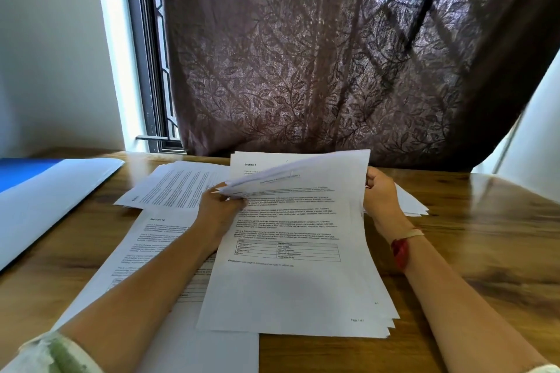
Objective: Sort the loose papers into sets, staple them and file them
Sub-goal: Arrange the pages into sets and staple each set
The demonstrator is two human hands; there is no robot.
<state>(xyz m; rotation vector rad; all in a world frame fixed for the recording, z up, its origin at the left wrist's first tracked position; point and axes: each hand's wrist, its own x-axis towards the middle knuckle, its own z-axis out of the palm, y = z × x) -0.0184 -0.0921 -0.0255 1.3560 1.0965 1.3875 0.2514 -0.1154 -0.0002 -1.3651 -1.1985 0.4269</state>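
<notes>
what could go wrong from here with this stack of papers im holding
The stack is fanned unevenly along its near edge, so sheets may slip out of order. It overlaps the Section 10 sheet, so pages from different sets could mix. The left hand bends several lifted sheets, which might crease.

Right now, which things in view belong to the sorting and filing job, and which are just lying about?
Job: paper stack, gripped by left hand and right hand; Section 10 sheet; back-left sheets; far-right sheets; blue folder.
Lying about: curtain; window; table, which only bears the papers. No stapler shows.
</notes>
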